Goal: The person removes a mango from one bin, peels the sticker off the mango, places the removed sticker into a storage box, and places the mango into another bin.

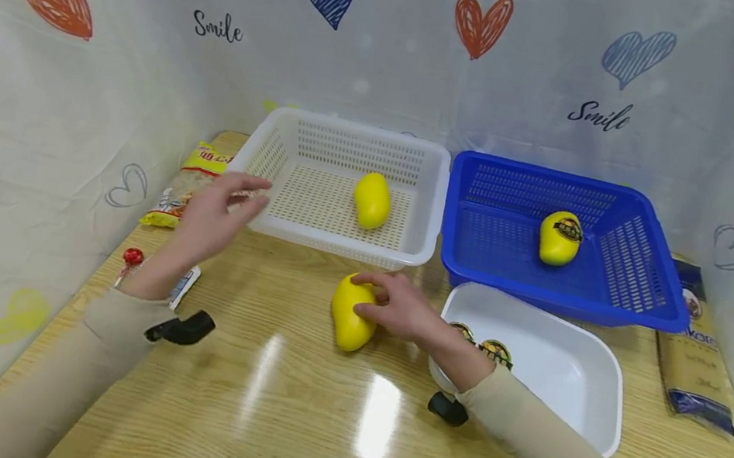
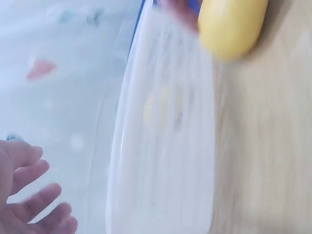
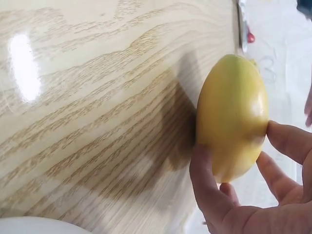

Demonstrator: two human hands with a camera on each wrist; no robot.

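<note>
The counter [image 1: 286,405] is glossy wood-grain, with a white basket [image 1: 425,214] and a blue basket [image 1: 639,298] side by side at the back and a white tub [image 1: 573,367] in front of the blue one. Each basket holds one yellow mango-shaped fruit; the one in the blue basket bears a dark sticker. Snack packets lie along the counter's left and right edges.

The mango [image 1: 351,313] in hand lies on the counter, just in front of the white basket and left of the tub. The right hand [image 1: 398,308] grips it, thumb on one side and fingers curled over the other, as the right wrist view shows plainly. The left hand [image 1: 217,212] hovers open, fingers spread and relaxed, near the white basket's front left corner, holding nothing.

The mango looks smooth, shiny and rigid, probably a light plastic model, so it should not bruise or deform. Its rounded, tapering shape could let it slip or roll, so a grasp across its widest middle, as here, seems the surest hold.
</note>
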